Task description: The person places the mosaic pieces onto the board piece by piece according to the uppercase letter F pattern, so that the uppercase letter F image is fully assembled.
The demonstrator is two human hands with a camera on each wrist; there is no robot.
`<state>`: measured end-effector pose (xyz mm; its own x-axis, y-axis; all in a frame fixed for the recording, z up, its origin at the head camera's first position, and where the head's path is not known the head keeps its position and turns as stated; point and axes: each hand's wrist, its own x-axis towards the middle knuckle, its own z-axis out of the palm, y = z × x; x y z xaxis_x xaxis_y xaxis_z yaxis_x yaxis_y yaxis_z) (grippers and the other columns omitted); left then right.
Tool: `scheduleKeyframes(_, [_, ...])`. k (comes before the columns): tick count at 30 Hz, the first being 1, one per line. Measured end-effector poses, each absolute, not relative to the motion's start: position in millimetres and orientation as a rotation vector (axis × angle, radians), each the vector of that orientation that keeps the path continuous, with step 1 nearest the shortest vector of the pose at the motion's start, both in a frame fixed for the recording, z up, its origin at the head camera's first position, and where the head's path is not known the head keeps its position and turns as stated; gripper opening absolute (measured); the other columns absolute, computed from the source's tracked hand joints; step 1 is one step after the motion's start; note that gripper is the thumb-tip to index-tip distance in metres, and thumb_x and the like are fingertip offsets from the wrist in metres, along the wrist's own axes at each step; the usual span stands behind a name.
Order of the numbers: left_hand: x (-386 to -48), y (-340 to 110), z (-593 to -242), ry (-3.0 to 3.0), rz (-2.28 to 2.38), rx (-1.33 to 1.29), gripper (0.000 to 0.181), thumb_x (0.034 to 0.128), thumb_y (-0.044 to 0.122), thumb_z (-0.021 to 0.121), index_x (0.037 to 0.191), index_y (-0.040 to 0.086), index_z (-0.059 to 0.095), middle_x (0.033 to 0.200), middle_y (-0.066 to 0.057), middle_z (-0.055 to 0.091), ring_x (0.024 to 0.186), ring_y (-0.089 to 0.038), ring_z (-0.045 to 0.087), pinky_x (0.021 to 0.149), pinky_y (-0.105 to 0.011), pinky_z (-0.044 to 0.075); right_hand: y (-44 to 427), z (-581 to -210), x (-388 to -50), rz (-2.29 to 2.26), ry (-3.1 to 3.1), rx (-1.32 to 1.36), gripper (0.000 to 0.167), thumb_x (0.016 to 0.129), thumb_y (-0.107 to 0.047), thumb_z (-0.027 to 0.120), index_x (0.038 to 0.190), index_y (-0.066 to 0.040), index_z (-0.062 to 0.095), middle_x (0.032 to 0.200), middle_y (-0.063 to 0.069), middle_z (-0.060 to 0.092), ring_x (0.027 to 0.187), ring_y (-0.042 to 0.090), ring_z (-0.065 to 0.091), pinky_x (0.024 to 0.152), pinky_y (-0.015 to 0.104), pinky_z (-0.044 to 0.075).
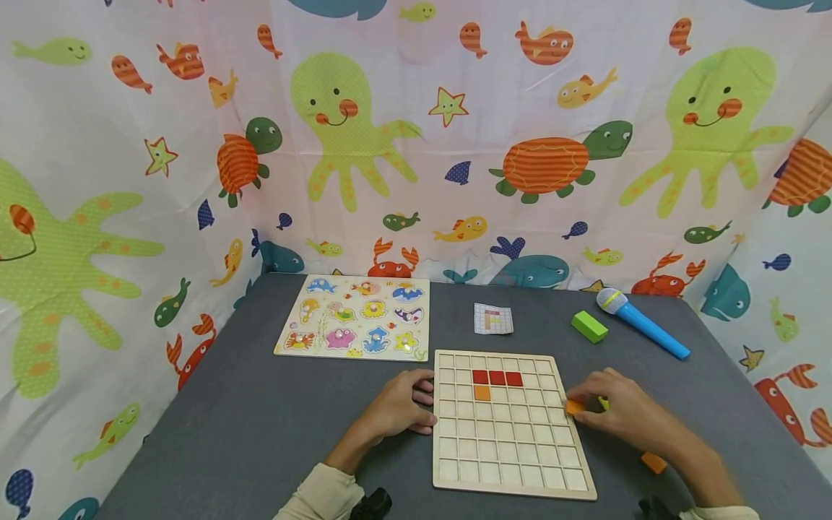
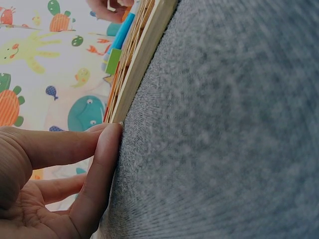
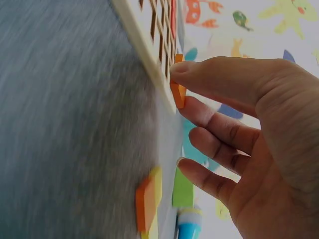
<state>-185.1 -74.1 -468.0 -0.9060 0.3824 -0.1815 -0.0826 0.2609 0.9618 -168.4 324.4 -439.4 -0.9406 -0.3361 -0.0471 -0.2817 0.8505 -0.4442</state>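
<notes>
A white curtain [image 1: 403, 79] printed with sea creatures hangs behind the dark grey counter [image 1: 247, 433]; on it lies a wooden grid board [image 1: 507, 453], with three red square tiles [image 1: 497, 378] in a row near its far edge and an orange square tile [image 1: 482, 393] directly below the leftmost; the left hand [image 1: 398, 404], fingers relaxed, touches the board's left edge; the right hand [image 1: 614, 408] pinches an orange piece [image 1: 575, 406] between thumb and finger at the right edge; a loose orange block [image 1: 653, 462] lies near the right forearm; farther back are a sea-animal peg puzzle [image 1: 356, 318], a printed grid card [image 1: 493, 318], a green block [image 1: 589, 327] and a blue toy microphone [image 1: 642, 323].
</notes>
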Motion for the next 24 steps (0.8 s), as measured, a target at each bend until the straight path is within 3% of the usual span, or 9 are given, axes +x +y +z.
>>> scheduleKeyframes(11, [-185,-73,-469,2.162,1.693,0.27,0.079,0.0797,-0.019,0.08,0.151,-0.003,0.05,0.126,-0.017,0.057,0.107,-0.026,0.064,0.066,-0.038,0.07,280,-440,-181,-0.742,2.841,-0.658,0.028,0.091,-0.038,0.084,0.114,-0.022,0.082,0.111,-0.011,0.069,0.106,0.018,0.054,0.084,0.04,0.053])
scheduleKeyframes(19, [-186,-73,-469,2.15,1.697,0.257,0.08,0.0793,-0.019,0.08,0.152,-0.003,0.05,0.127,-0.016,0.057,0.108,-0.026,0.064,0.066,-0.038,0.07,256,-443,-188,-0.724,2.841,-0.775,0.022,0.091,-0.034,0.084,0.11,-0.023,0.082,0.108,-0.011,0.068,0.11,0.022,0.058,0.099,0.06,0.055])
scheduleKeyframes(24, [-186,-73,-468,2.151,1.696,0.256,0.08,0.0791,-0.019,0.08,0.152,-0.003,0.05,0.127,-0.016,0.058,0.107,-0.026,0.064,0.066,-0.038,0.07,245,-443,-190,-0.701,2.821,-0.818,0.021,0.091,-0.032,0.083,0.11,-0.023,0.082,0.107,-0.012,0.067,0.109,0.021,0.056,0.095,0.054,0.055])
